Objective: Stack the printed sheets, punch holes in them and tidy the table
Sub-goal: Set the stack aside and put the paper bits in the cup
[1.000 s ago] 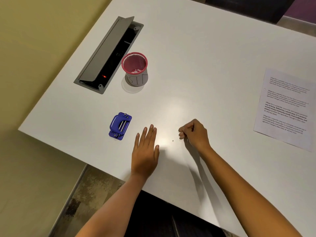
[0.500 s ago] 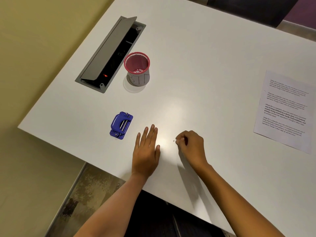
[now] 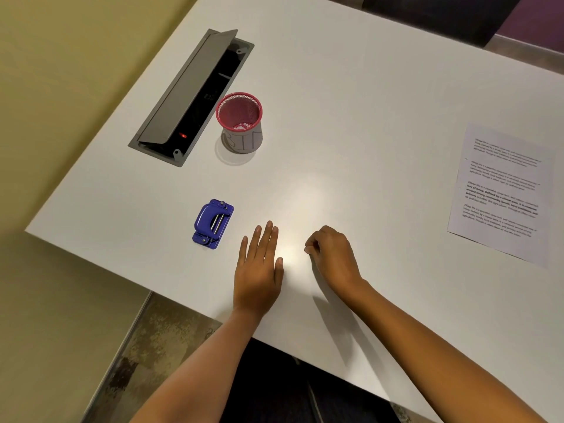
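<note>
Head view: your right hand (image 3: pixel 334 257) has slid left across the white tabletop (image 3: pixel 351 117), fingertips now pinched together over the paper dot that lay there a moment ago; whether it is caught you cannot tell. Your left hand (image 3: pixel 259 270) stays flat, fingers apart. The red mesh bin (image 3: pixel 239 122) holds punched dots. The blue hole punch (image 3: pixel 213 222) and printed sheets (image 3: pixel 503 193) rest apart: tidying is under way.

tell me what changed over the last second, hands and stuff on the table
The right hand slid left toward the flat left hand, and its pinched fingertips now cover the spot where a tiny paper dot lay; the dot no longer shows. The left hand, blue hole punch, red mesh bin and printed sheets stayed put.
</note>
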The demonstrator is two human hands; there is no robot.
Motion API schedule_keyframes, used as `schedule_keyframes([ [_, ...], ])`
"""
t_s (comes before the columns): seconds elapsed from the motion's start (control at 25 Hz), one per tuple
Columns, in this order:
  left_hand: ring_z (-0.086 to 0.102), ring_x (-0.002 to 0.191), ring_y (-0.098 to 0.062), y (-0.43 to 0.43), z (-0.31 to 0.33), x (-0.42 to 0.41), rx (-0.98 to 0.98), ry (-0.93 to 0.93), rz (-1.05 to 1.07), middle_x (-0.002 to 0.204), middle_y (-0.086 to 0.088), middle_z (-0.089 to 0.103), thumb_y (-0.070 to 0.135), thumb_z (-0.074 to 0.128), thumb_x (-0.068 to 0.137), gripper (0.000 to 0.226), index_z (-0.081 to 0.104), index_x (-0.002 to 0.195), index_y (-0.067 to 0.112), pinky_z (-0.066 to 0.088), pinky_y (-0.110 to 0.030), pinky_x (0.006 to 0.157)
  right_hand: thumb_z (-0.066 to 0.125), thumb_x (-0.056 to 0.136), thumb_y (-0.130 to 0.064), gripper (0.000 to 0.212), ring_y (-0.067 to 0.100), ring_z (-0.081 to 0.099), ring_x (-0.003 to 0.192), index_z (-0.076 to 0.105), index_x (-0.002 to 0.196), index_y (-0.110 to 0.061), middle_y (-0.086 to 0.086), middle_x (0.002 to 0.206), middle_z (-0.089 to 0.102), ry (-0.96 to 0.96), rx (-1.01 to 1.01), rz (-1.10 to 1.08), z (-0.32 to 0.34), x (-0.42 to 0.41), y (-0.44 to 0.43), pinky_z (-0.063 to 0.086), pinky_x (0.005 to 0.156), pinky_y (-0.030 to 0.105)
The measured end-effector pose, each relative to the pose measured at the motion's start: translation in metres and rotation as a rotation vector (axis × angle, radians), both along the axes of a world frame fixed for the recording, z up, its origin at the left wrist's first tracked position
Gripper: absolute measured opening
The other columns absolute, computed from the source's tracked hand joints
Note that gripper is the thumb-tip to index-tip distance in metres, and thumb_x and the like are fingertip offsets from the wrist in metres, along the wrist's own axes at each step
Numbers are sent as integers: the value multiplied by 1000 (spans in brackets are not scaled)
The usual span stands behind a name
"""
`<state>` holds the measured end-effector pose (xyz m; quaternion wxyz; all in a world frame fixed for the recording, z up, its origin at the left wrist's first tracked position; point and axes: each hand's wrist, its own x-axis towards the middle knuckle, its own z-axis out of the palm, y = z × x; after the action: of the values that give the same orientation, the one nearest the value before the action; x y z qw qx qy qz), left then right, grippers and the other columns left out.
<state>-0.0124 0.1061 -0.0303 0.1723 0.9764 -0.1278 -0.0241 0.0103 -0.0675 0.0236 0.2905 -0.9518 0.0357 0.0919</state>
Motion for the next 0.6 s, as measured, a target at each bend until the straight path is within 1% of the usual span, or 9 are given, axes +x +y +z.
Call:
schedule_keyframes([
  [0.2, 17, 151, -21, -1, 2, 0, 4, -4, 3, 162, -3, 21, 25, 32, 99, 56, 24, 153, 12, 22, -46, 121, 53, 88, -6, 12, 26, 59, 78, 65, 83, -4, 10, 90, 62, 72, -95, 104, 2, 8, 1, 52, 70, 39],
  [0.36, 16, 151, -21, 0, 2, 0, 11, 5, -2, 162, -4, 20, 26, 30, 100, 55, 23, 153, 12, 22, -46, 120, 50, 87, -5, 12, 28, 56, 78, 60, 85, 1, 13, 90, 58, 128, -164, 128, 3, 12, 7, 51, 70, 41],
  [0.44, 16, 151, -21, -1, 2, 0, 20, 6, 0, 162, -4, 20, 26, 30, 100, 55, 24, 153, 12, 23, -47, 120, 51, 83, -3, 11, 27, 57, 76, 60, 81, 3, 12, 85, 60, 154, -86, 70, 4, 13, 6, 50, 67, 38],
  [0.52, 16, 151, -22, -1, 2, 0, 18, 2, 1, 162, -4, 20, 26, 30, 100, 55, 24, 153, 12, 23, -47, 120, 56, 75, -2, 5, 19, 57, 67, 58, 71, -2, 8, 74, 63, 218, 97, -88, 9, 14, 0, 46, 57, 25],
  [0.56, 16, 151, -22, -1, 1, 0, 11, -3, 1, 162, -4, 20, 26, 31, 100, 55, 24, 153, 11, 23, -47, 120, 59, 70, -2, 6, 14, 59, 62, 57, 66, -6, 6, 69, 66, 269, 203, -187, 13, 16, -4, 45, 55, 19],
  [0.6, 16, 151, -21, -1, 1, 0, 4, -8, -1, 162, -3, 20, 26, 31, 100, 55, 23, 153, 11, 23, -46, 120, 62, 66, -3, 10, 11, 63, 60, 56, 62, -10, 5, 66, 70, 322, 306, -278, 17, 16, -10, 48, 57, 18],
])
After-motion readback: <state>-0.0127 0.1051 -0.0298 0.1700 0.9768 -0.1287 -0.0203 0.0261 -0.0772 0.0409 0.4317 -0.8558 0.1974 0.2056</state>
